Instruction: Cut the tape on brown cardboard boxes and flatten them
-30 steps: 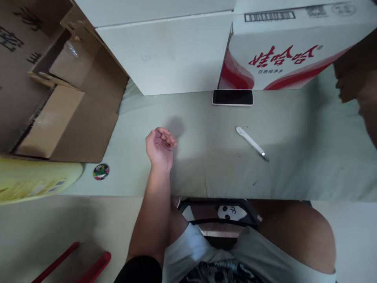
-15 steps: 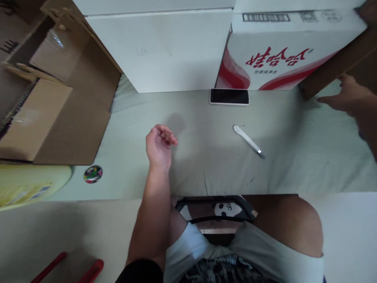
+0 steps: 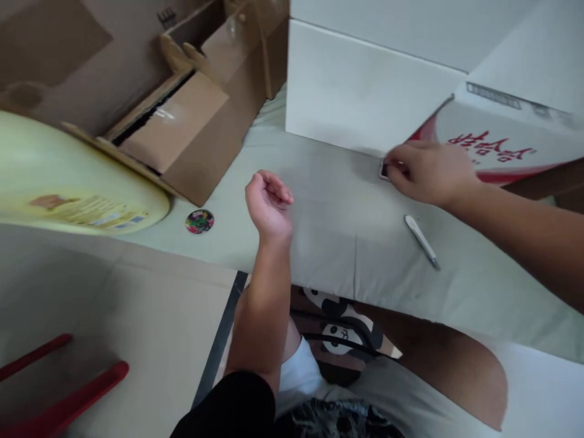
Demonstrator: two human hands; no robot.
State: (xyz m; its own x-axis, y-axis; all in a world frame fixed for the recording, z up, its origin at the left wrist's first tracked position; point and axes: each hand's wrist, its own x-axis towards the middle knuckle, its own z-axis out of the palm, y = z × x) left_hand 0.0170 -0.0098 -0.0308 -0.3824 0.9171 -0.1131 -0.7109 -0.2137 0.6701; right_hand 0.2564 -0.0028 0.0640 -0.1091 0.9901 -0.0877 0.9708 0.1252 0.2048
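My left hand [image 3: 269,204] rests on the pale green cloth with its palm turned up. Its fingers are loosely curled but not closed, and nothing lies in them. Over the phone [image 3: 384,170] is my right hand [image 3: 431,173], thumb and fingers pinched together; whatever is between them, if anything, I cannot make out. The hand hides most of the phone, and whether it touches it is unclear. Below my right hand lies a slim white pen-like cutter [image 3: 420,240] with a metal tip. A small round colourful disc [image 3: 199,222] is left of my left hand.
White boxes [image 3: 365,91] stand along the back, one with red lettering [image 3: 493,146]. Opened cardboard boxes [image 3: 201,134] fill the back left. A large yellow bottle [image 3: 82,182] lies at the left edge. Red bars [image 3: 82,395] show at the lower left.
My right hand has come from the brown box at the far right leftward to the phone, its fingers now pinched. The view has turned left. My left hand stays in much the same pose.
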